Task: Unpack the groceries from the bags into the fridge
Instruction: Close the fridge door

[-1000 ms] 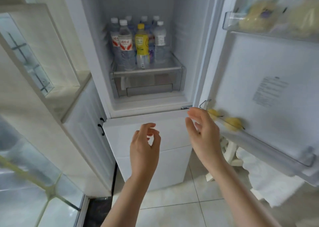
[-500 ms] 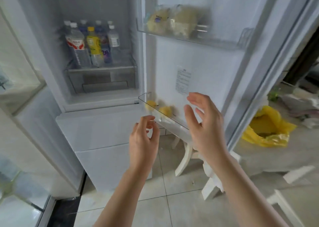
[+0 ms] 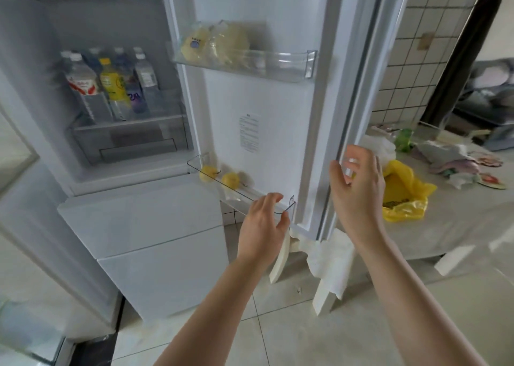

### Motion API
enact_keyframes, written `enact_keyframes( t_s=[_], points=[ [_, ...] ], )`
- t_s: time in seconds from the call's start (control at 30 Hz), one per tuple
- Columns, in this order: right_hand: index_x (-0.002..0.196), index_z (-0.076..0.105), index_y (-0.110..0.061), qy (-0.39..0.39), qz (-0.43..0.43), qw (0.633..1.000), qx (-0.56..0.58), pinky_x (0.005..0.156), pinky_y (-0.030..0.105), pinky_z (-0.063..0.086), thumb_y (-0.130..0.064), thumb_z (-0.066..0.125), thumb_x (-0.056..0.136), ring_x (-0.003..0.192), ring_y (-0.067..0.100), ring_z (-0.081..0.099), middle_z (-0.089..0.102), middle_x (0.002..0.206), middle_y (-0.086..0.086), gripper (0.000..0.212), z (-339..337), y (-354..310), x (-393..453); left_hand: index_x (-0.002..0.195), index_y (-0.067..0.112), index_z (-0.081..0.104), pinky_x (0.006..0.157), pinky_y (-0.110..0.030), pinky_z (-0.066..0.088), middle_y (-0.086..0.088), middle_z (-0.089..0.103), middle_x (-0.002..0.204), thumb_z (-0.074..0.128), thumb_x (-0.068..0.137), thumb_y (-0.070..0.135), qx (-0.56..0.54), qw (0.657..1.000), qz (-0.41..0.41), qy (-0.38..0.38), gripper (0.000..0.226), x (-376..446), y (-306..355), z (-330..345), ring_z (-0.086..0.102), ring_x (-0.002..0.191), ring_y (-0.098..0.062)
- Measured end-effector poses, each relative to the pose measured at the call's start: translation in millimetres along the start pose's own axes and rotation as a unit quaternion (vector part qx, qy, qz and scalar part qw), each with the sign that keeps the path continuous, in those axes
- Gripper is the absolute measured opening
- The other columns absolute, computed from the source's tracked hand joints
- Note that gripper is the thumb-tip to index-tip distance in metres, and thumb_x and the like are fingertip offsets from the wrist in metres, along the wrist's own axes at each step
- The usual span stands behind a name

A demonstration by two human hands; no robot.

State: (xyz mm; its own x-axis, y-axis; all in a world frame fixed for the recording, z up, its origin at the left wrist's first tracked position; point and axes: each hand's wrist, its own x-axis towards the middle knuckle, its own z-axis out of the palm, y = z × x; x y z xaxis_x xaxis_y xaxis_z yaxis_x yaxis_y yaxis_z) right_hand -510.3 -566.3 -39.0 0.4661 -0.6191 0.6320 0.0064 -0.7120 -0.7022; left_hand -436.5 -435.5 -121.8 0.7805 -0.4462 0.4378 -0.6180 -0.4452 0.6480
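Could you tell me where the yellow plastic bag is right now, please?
The yellow plastic bag lies on the table at the right of the head view, just beyond the open fridge door, behind the right hand.

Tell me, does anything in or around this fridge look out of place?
Nothing looks spilled or broken. The bottles stand upright, the yellow fruits sit in the lower door shelf. Only the table is cluttered.

Tiled wall (image 3: 422, 59): upper right | white stool (image 3: 331, 276): on floor below door | pale floor tiles (image 3: 306, 338): bottom | glass cabinet (image 3: 16, 154): left edge
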Motion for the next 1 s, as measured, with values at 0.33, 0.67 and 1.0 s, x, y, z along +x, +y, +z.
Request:
enact_keyframes(
  t_s=[0.33,0.67,1.0],
  points=[
    [0.148,0.012,-0.003,-0.061,0.108,0.992,-0.031,0.104,0.027,0.026,-0.032,0.051,0.096,0.138,0.026,0.023,0.022,0.151,0.017,0.072,13,25,37,0.138,0.015,0.048,0.108,-0.028,0.031,-0.001,0.054,0.137,0.052,0.097,0.027,0.067,0.995,-0.018,-0.076,0.043,8,-9,23,0.045,0.129,-0.019],
    [0.139,0.024,0.001,-0.046,0.076,0.996,-0.004,0.094,0.028,0.034,-0.033,0.055,0.094,0.118,0.025,0.04,0.04,0.132,0.018,0.064,24,37,35,0.12,0.02,0.062,0.109,-0.05,0.031,0.006,0.063,0.119,0.055,0.094,0.028,0.099,0.993,-0.017,-0.064,0.028,2,-26,25,0.049,0.124,-0.013],
    [0.104,0.048,-0.009,-0.054,-0.022,0.993,0.104,0.076,0.032,0.041,-0.044,0.037,0.097,0.087,0.021,0.048,0.05,0.092,-0.006,0.037,27,10,-21,0.097,0.021,0.064,0.112,-0.049,0.028,0.006,0.067,0.099,0.055,0.094,0.028,0.104,0.988,-0.103,0.042,0.012,-34,-45,-20,0.059,0.102,-0.018]
  ],
)
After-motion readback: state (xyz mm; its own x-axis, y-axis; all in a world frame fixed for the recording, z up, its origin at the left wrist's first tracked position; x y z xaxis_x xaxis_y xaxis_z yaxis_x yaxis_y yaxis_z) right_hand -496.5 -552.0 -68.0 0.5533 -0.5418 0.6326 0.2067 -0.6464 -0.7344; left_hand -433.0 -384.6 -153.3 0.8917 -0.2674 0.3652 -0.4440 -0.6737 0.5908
